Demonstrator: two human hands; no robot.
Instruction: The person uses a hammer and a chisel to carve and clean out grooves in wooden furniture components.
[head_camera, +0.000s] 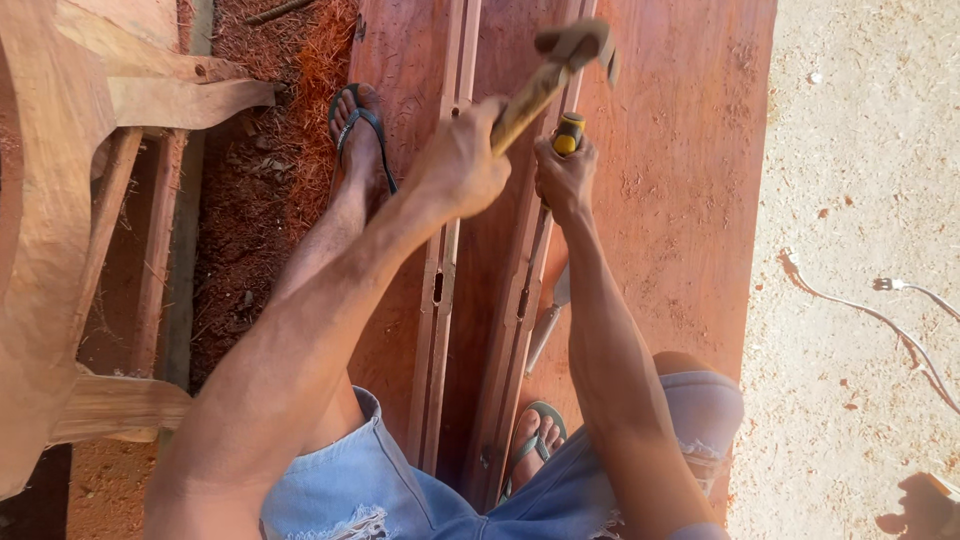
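Observation:
My left hand grips the wooden handle of a hammer, whose metal head is raised above the work. My right hand is closed around a chisel with a yellow handle, held upright on the right one of two long wooden rails. The left rail lies parallel beside it and has dark slots cut into it. Both rails rest on a wide reddish board. The chisel's blade is hidden behind my hand.
A second metal tool lies on the board by the right rail. My feet in flip-flops straddle the rails. Curved wooden furniture parts stand at left over reddish sawdust. A white cable crosses the sandy floor at right.

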